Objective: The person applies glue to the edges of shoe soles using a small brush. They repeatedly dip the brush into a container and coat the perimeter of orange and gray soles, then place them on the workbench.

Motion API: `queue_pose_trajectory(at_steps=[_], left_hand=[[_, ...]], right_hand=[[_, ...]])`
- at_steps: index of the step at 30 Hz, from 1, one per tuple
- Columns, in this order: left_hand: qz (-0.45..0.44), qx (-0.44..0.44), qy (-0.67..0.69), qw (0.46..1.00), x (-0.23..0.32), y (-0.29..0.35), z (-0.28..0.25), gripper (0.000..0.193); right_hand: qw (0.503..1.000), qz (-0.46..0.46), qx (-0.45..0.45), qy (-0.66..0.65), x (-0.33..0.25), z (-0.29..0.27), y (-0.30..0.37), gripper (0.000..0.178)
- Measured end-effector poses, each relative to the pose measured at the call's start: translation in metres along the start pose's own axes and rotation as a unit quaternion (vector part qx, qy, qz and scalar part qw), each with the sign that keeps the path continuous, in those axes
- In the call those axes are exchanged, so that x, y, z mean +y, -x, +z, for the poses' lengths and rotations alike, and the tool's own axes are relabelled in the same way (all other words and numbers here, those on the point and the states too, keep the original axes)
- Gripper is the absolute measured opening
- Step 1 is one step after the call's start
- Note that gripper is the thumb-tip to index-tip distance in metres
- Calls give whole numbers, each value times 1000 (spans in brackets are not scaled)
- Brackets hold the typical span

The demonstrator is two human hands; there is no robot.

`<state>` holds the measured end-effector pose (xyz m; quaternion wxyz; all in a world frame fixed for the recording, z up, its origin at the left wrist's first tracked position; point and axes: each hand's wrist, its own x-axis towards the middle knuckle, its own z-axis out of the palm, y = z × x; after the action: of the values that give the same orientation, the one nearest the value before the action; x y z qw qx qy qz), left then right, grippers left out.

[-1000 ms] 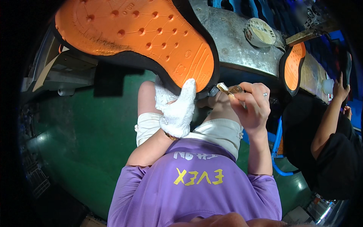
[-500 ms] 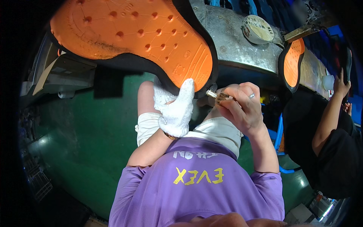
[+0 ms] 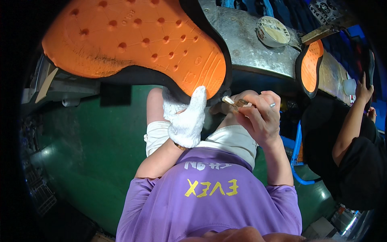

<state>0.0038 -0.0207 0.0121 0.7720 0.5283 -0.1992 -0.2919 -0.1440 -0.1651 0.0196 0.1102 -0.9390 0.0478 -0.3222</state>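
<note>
In my left hand (image 3: 188, 121), which wears a white knit glove, I hold a large insole (image 3: 161, 48) by its narrower end. Its underside is bright orange with rows of small dimples, and a black layer borders it. The gloved thumb lies on the orange face; the other fingers are mostly hidden beneath. My bare right hand (image 3: 260, 115), with a ring on one finger, pinches a small tool (image 3: 228, 99) with a shiny pale tip and a thin looped metal part. That tip points at the insole's black edge, close by it; whether they touch I cannot tell.
A metal-topped bench (image 3: 258, 56) lies ahead, bearing a round tub (image 3: 274, 31) with a pale lid. Another orange insole (image 3: 310, 66) rests by the bench's edge at right. A co-worker's arm (image 3: 350, 121) reaches up at far right. Blue metal tubing (image 3: 297, 157) stands beside my right elbow.
The insole's wide end has swung left and down slightly, its narrow end still in my gloved hand. My right hand has turned a little, showing more of the tool's loop.
</note>
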Motion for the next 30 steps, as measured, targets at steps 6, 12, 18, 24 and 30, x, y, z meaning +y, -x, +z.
queue_pose_trajectory(at_steps=[6,12,18,24,30], left_hand=[[-82,-8,77,994,-19,-1,-9,26],[-101,-13,153,983,-9,3,-2,26],[-154,8,161,975,-9,-1,1,28],[-138,3,116,984,-18,0,-5,29],[-162,17,148,976,-31,1,-12,28]], right_hand=[[999,12,40,26,10,4,4,28],[998,22,57,23,12,2,6,25],[998,8,46,43,7,4,6,25],[998,-10,30,50,5,4,6,26],[998,-11,22,54,-4,4,6,27]])
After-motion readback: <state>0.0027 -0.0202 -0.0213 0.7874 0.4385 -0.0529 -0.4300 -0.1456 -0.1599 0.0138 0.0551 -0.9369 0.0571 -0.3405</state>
